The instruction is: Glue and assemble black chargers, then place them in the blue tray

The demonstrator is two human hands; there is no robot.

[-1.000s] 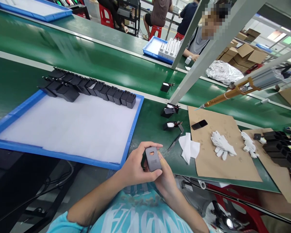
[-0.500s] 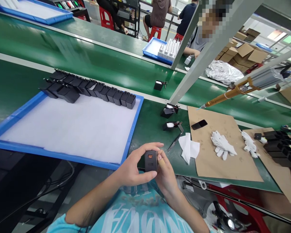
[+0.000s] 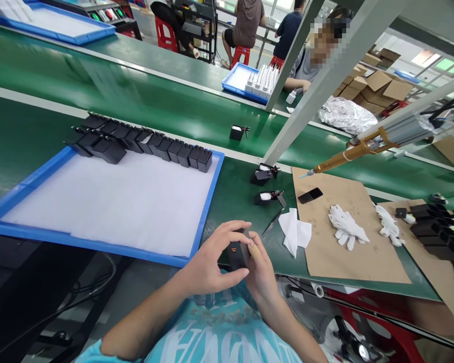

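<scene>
While the left hand [image 3: 208, 264] curls its fingers around a black charger housing [image 3: 237, 258], the right hand [image 3: 263, 269] grips its side, before the turquoise shirt [image 3: 223, 335], right of the blue tray [image 3: 207, 201].

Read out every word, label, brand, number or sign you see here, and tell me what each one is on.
No text reads with certainty.
Turquoise cloth shirt: large white letters, creased and cut off by the picture's edge; wording unclear.
Small black box-shaped casing held between the left hand and right hand: no readable marking on the part showing.
Flat black rectangular device on the flat brown sheet: nothing readable.
</scene>
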